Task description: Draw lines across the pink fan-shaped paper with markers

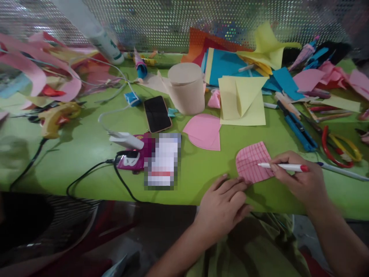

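Note:
A pink paper piece (253, 161) with a rounded edge and red crossing lines lies on the green table (196, 188). My right hand (300, 181) pinches a white pen (288, 167) with a red end, its tip over the lined paper. Against the paper's lower left edge rests my left hand (227, 200), fingers spread on the table, holding nothing. Plain pink cut paper (203, 132) lies beyond it to the left.
Folded yellow paper (242, 102), a beige paper roll (187, 90), a black phone (157, 114) and a pixelated phone (163, 161) lie around. Scissors (337, 150), a blue cutter (298, 129) and a yellow glue gun (54, 117) with a cable are farther out.

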Motion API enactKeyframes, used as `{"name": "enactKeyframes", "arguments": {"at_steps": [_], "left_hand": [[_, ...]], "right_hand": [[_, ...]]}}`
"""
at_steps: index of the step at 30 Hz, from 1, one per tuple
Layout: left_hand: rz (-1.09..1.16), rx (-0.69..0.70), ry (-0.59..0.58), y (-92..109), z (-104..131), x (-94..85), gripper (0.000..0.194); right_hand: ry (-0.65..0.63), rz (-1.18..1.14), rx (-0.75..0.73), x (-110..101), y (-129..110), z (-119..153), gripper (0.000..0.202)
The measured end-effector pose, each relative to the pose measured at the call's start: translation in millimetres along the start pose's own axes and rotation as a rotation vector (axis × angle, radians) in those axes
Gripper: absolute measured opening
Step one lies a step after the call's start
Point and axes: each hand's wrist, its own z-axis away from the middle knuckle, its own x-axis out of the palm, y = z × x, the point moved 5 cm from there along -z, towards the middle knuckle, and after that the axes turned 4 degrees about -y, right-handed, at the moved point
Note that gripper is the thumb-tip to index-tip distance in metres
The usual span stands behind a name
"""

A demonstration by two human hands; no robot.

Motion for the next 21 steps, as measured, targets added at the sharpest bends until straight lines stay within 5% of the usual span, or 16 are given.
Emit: {"name": "enactKeyframes", "arguments": {"at_steps": [7, 21], "left_hand": [[0.012, -0.002, -0.024, 2, -3, -2.8, 0.024], [-0.011, 0.015, -0.028, 3, -3, -2.3, 0.022]], "right_hand": [[0.120, 0.036, 0.105, -15, 20, 8, 0.014], [0.174, 0.002, 0.103, -19, 15, 8, 0.014]]}}
